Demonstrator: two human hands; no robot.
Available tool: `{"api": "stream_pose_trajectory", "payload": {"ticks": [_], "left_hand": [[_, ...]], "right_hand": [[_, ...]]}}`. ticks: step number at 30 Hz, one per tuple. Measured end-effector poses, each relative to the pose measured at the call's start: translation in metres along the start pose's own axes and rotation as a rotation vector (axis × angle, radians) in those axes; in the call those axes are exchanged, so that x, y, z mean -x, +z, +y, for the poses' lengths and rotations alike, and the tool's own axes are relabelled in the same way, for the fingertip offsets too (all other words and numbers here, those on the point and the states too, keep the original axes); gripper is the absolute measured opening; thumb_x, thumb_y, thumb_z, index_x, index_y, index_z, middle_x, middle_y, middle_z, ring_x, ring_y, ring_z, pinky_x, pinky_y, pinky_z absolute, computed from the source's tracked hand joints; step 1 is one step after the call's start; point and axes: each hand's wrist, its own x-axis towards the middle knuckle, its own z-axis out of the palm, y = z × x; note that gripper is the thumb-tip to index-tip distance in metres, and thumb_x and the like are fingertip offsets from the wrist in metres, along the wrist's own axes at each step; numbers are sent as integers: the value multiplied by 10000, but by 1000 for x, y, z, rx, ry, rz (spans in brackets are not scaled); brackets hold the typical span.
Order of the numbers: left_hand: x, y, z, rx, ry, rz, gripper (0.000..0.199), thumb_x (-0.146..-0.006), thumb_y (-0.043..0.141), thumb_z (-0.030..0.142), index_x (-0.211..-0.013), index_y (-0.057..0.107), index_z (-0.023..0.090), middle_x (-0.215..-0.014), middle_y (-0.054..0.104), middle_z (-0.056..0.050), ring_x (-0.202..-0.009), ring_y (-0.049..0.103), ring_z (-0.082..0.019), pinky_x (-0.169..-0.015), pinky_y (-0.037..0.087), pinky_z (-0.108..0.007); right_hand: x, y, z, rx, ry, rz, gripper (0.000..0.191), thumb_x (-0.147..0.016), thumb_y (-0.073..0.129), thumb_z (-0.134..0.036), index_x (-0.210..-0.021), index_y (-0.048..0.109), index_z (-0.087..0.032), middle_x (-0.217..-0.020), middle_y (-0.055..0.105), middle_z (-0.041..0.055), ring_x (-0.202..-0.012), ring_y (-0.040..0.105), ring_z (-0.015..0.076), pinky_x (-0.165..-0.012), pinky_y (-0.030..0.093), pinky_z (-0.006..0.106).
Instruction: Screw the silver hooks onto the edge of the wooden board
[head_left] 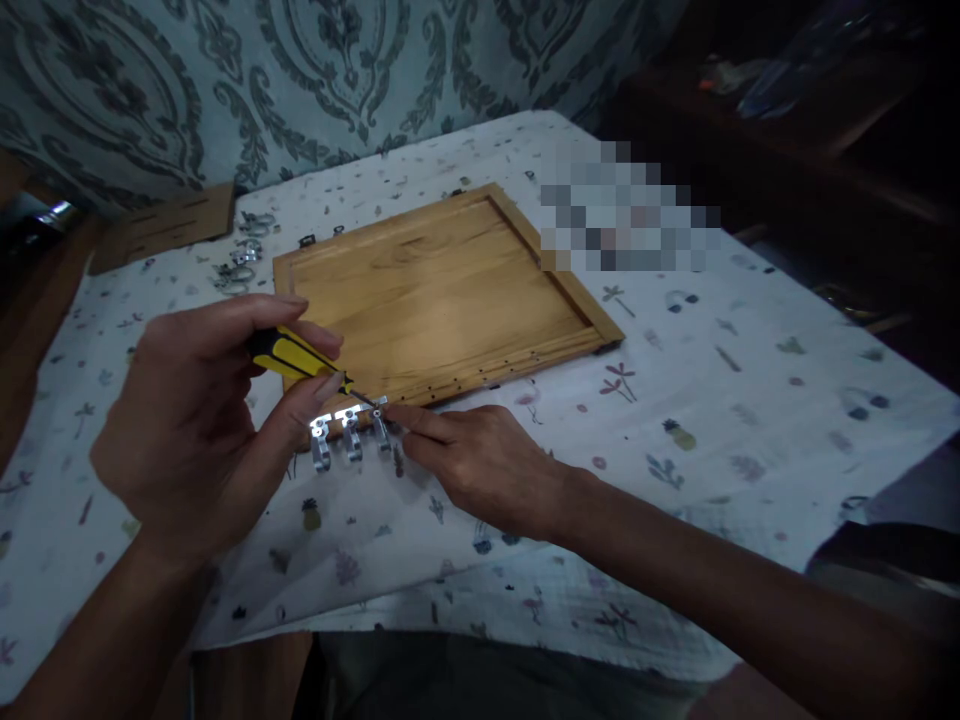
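In your left hand, fingers grasp the screwdriver by its thick handle. Slick-looking metal clips line the near edge of the wooden panel, probably stiff, best held by its frame, on the counter. Your right hand reaches the rightmost; its grip is unclear.

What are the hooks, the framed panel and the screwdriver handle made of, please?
Hooks: likely metal, polished; they show bright silvery highlights.
Framed panel: wood or wood veneer, perhaps varnished; visible grain, soft sheen.
Screwdriver handle: probably moulded plastic, yellow with black parts, possibly rubber; the view cannot settle that.
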Motion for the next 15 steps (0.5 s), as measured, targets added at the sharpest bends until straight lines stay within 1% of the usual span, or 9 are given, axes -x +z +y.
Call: {"api": "stream_pose_trajectory", "payload": {"ticks": [4, 8, 10, 12, 15], "left_hand": [[3, -1, -1, -35, 4, 9, 482, -740, 748, 115, -1178, 630, 277, -999, 659, -57, -913, 691, -243, -710, 610, -428], [3, -2, -4, -103, -21, 16, 496, -723, 771, 157, -1182, 623, 272, -994, 682, -40, -884, 693, -232, -672, 599, -403], [2, -2, -6, -85, 12, 11, 530, -706, 784, 155, -1195, 617, 270, -945, 693, -13, -874, 696, -216, -657, 603, -365], [1, -2, -8, -56, 74, 20, 544, -675, 802, 148, -1177, 632, 269, -883, 697, 14, -828, 698, -192, -626, 600, -315], [-1, -1, -11, -136, 111, 69, 460, -632, 831, 190, -1065, 689, 254, -818, 690, 26, -722, 678, -170, -553, 557, -281]], "right_hand": [[-1, 0, 0, -11, 3, 0, 311, -821, 419, 0, -974, 641, -155, -1384, 568, 47, -775, 658, 144, -456, 389, 279], [-2, -1, 0, -28, 10, -6, 319, -805, 422, 12, -971, 643, -147, -1377, 570, 55, -762, 643, 139, -458, 390, 277], [-2, -1, 0, -30, 9, -14, 319, -807, 415, 14, -962, 643, -146, -1379, 569, 57, -763, 643, 141, -457, 387, 280], [-2, -2, 0, -28, 9, -21, 317, -814, 404, 12, -950, 641, -148, -1377, 571, 58, -762, 645, 143, -461, 384, 282], [-2, -2, 0, -25, 8, -23, 304, -826, 409, 3, -951, 638, -153, -1369, 577, 66, -755, 643, 140, -473, 382, 277]]}}
